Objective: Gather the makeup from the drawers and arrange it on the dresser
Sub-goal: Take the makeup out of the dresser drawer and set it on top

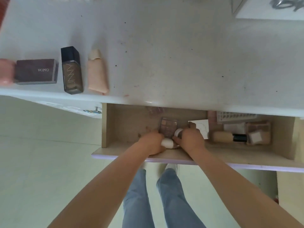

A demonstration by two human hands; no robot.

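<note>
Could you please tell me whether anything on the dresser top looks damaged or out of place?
Mostly tidy: a dark box, a bottle and a peach tube lie in a row. The tube's cap end looks creased, and the dresser top has dark specks and reddish smears near its front edge.

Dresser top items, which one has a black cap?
The tall brown foundation bottle, third in the row; the pink tube beside it has a beige cap.

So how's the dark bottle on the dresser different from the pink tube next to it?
The bottle is dark brown with a black cap, square-edged and printed with letters; the tube is pale peach, soft-looking and plain. The bottle's cap is boxy, the tube's tapers. Both lie flat, side by side near the front edge of the dresser, caps pointing away.
</note>
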